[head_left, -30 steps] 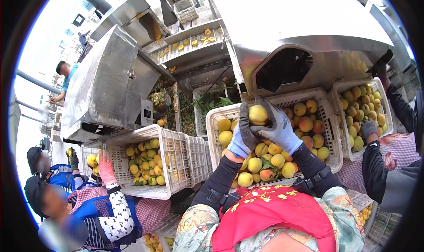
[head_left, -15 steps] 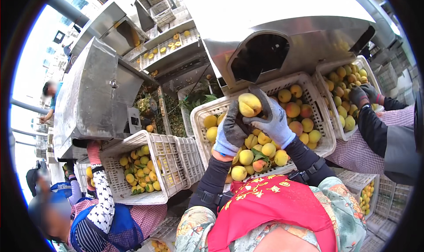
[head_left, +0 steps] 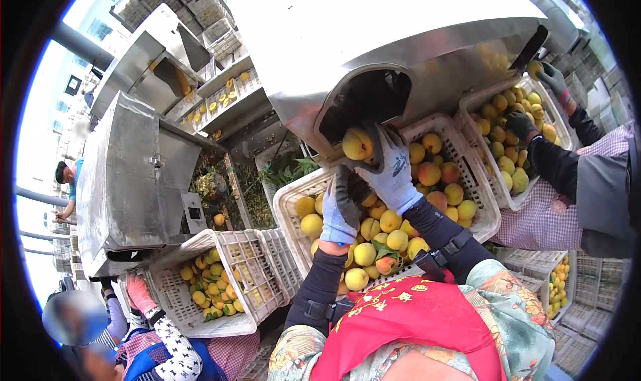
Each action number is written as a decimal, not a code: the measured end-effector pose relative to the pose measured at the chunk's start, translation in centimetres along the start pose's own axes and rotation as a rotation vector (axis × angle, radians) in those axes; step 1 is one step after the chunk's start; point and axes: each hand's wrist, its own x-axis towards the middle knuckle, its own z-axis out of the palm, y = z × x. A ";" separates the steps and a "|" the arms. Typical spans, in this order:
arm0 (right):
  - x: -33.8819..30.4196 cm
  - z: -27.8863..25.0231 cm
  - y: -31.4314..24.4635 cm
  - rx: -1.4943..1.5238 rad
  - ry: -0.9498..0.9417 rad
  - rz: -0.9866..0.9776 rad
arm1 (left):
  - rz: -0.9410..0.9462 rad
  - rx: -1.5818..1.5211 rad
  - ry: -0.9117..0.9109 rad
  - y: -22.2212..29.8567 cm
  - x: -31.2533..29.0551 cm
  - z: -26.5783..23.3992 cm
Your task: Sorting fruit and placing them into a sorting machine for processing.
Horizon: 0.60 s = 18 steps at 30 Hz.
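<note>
Both my hands wear blue gloves with dark grey palms. My right hand [head_left: 390, 167] grips a yellow peach [head_left: 357, 143] in front of the dark opening of a metal machine [head_left: 314, 54]. Just below and left of that peach is my left hand [head_left: 339, 211], fingers pointing up and apart from it, with nothing visible in them; its palm is partly hidden. Under my hands stands a white plastic crate [head_left: 491, 204] full of yellow and reddish peaches [head_left: 429, 174]. A green leaf [head_left: 386, 249] lies among them.
At right, a co-worker's gloved hands [head_left: 524, 124] are at another peach crate [head_left: 517, 197]. At left, a co-worker's pink-gloved hand [head_left: 140, 293] touches a tilted crate [head_left: 234, 324] beside a second metal machine [head_left: 123, 174]. Leafy debris [head_left: 294, 167] lies between the machines.
My right hand has carried the peach toward the machine opening. My left hand has come off the peach and dropped below it. The view has shifted; the right co-worker now lifts a peach.
</note>
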 end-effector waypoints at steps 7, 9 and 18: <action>6.0 5.4 4.6 -0.086 0.011 -0.026 | 0.380 1.491 -0.256 -6.9 -2.7 -3.1; 7.5 5.5 5.7 -0.198 0.143 -0.123 | 0.259 1.682 -0.545 -8.2 -3.1 -1.2; -7.4 -4.6 9.8 -0.720 -0.633 0.139 | 0.157 1.639 -0.846 -10.1 -5.6 -1.7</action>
